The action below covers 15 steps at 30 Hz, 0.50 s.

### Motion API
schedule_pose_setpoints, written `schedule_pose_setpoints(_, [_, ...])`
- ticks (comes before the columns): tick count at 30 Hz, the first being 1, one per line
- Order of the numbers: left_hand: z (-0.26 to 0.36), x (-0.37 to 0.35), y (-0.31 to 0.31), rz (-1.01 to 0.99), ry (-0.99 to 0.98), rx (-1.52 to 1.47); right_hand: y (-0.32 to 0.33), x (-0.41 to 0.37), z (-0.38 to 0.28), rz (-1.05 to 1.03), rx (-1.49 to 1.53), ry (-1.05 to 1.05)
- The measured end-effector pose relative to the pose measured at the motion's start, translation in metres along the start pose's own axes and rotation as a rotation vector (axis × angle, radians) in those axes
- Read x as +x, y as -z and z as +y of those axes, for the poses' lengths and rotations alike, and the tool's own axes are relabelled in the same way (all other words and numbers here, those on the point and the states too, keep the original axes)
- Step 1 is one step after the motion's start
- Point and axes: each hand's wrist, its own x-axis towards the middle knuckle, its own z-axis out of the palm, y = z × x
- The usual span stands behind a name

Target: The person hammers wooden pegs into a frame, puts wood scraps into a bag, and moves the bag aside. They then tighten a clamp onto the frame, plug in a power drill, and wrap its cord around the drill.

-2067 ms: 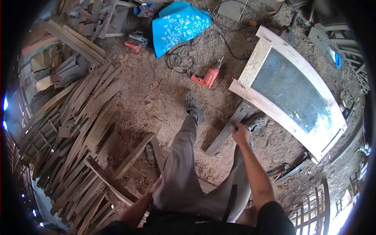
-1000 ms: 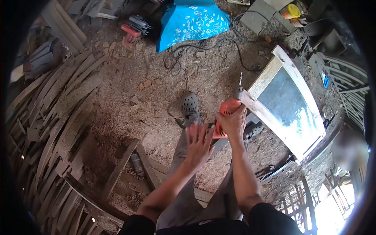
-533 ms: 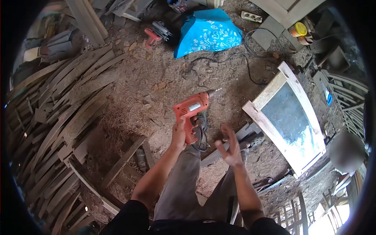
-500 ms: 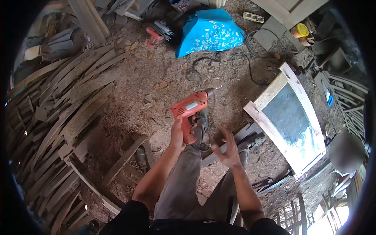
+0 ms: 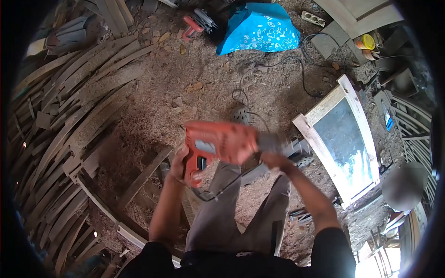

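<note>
A red electric drill (image 5: 218, 139) is held up in front of me, lying nearly level with its nose to the right. My left hand (image 5: 178, 164) is wrapped round its rear handle, near the black trigger. At the drill's front end, my right hand (image 5: 274, 161) overlaps the underside of the grey chuck (image 5: 271, 142). Both the chuck and that hand are smeared by motion, and the right fingers are partly hidden, so I cannot tell whether they grip it. The drill's cable (image 5: 218, 193) hangs below the handle toward my legs.
A white-edged framed panel (image 5: 343, 134) leans at the right. Curved wooden strips (image 5: 69, 125) are heaped along the left. On the sawdust-covered floor sit a blue bag (image 5: 262, 32), a red power tool (image 5: 192, 28), a socket strip (image 5: 313, 18) and a loose cable (image 5: 303, 69).
The drill has come up closer to me and swung level, its nose now to the right. My right hand, spread and apart from it before, has moved to its front end.
</note>
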Motion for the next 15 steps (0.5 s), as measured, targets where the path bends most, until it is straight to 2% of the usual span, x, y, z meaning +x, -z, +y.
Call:
schedule_pose_setpoints(1, [0.009, -0.006, -0.015, -0.012, 0.072, 0.248, 0.037, 0.02, -0.012, -0.096, -0.201, -0.078])
schedule_pose_setpoints(2, [0.012, -0.007, -0.035, 0.036, 0.072, 0.31, 0.079, 0.043, -0.031, -0.209, -0.408, -0.135])
schedule_pose_setpoints(3, [0.015, -0.008, -0.054, 0.085, 0.075, 0.371, 0.104, 0.073, -0.021, -0.344, -0.413, -0.388])
schedule_pose_setpoints(4, [0.019, -0.012, -0.056, 0.145, 0.244, 0.564, 0.149, 0.088, -0.057, -0.162, -0.408, -0.308])
schedule_pose_setpoints(5, [0.019, -0.013, -0.053, 0.195, 0.408, 0.758, 0.181, 0.107, -0.065, -0.071, -0.473, -0.301])
schedule_pose_setpoints(6, [0.004, -0.012, -0.042, 0.294, 0.333, 0.831, 0.213, 0.12, -0.095, -0.056, -0.469, -0.275])
schedule_pose_setpoints(7, [-0.008, -0.007, -0.039, 0.307, 0.336, 0.817, 0.239, 0.135, -0.126, -0.037, -0.47, -0.242])
schedule_pose_setpoints(8, [-0.018, 0.001, -0.039, 0.45, 0.232, 0.784, 0.25, 0.141, -0.156, -0.048, -0.471, -0.231])
schedule_pose_setpoints(9, [-0.025, 0.01, -0.037, 0.589, 0.12, 0.752, 0.254, 0.139, -0.19, -0.079, -0.484, -0.283])
schedule_pose_setpoints(10, [-0.034, 0.017, -0.028, 0.6, 0.108, 0.75, 0.246, 0.132, -0.216, -0.109, -0.496, -0.335])
schedule_pose_setpoints(12, [-0.048, 0.029, -0.005, 0.697, -0.119, 0.545, 0.203, 0.103, -0.248, -0.04, -0.177, -0.398])
schedule_pose_setpoints(13, [-0.049, 0.032, 0.0, 0.71, -0.127, 0.534, 0.162, 0.084, -0.243, 0.052, -0.124, -0.263])
schedule_pose_setpoints(14, [-0.05, 0.035, 0.004, 0.675, -0.224, 0.324, 0.14, 0.074, -0.259, -0.013, 0.002, -0.317])
schedule_pose_setpoints(15, [-0.051, 0.038, 0.008, 0.627, -0.317, 0.116, 0.105, 0.062, -0.25, 0.022, 0.149, -0.232])
